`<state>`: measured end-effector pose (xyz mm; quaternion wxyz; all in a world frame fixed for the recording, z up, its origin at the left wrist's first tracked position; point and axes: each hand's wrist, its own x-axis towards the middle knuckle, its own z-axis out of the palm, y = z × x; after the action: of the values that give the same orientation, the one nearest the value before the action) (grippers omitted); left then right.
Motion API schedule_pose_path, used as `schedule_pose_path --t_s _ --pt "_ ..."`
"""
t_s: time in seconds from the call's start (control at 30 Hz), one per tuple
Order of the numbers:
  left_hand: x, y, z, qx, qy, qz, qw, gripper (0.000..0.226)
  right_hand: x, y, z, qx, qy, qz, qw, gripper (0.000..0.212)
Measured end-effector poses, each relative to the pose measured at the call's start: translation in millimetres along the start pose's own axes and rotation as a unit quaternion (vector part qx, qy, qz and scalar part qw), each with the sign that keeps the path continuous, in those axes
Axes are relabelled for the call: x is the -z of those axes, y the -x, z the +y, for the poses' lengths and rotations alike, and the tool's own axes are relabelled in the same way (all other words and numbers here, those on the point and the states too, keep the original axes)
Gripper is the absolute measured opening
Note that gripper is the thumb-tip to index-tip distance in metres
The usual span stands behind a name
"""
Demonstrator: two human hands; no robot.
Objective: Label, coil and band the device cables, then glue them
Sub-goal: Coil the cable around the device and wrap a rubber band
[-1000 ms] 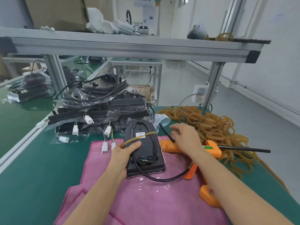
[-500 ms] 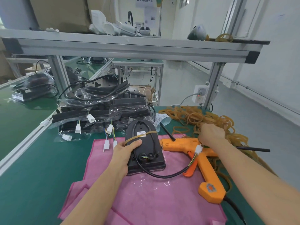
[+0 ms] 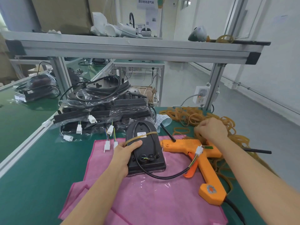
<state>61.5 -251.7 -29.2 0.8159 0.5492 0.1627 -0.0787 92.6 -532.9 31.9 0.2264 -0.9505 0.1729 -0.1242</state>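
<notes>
**Left hand pins the device, right hand in the rubber bands**

From the head camera: the black device (image 3: pixel 144 151) lies flat on the pink cloth (image 3: pixel 146 192), right at the cloth's far middle. The left hand (image 3: pixel 125 153) grips the device's left edge, thumb curled over the top face, touching the rubber band (image 3: pixel 139 138) stretched across the device just beside a small label (image 3: pixel 141 134). The cable (image 3: pixel 165 176) loops out from the device's near end and runs right, its white connector (image 3: pixel 199 150) resting on the orange glue gun (image 3: pixel 203 161), which lies just right of the device. Further right of the device, the right hand (image 3: pixel 211 129) sits in the rubber band pile (image 3: pixel 194 114), fingers curled down; whether it pinches a band I cannot tell. Behind the device, the stack of bagged devices (image 3: pixel 103 106).
</notes>
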Motion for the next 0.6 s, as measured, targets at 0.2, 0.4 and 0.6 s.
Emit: schedule_pose_path --t_s 0.2,0.4,0.6 --pt "2.7 1.3 -0.9 -0.015 0.029 -0.003 0.999 0.041 8.8 22.4 -38.0 -0.018 -0.398 -0.093 0.913 0.029" --pt "4.1 0.0 1.1 -0.047 0.067 -0.003 0.997 0.038 -34.0 66.9 -63.5 -0.107 -0.597 -0.313 0.731 0.022" --pt "11.2 -1.2 1.8 -0.071 0.061 0.006 0.996 0.037 -42.3 79.7 -50.0 -0.147 -0.734 -0.399 0.529 0.043"
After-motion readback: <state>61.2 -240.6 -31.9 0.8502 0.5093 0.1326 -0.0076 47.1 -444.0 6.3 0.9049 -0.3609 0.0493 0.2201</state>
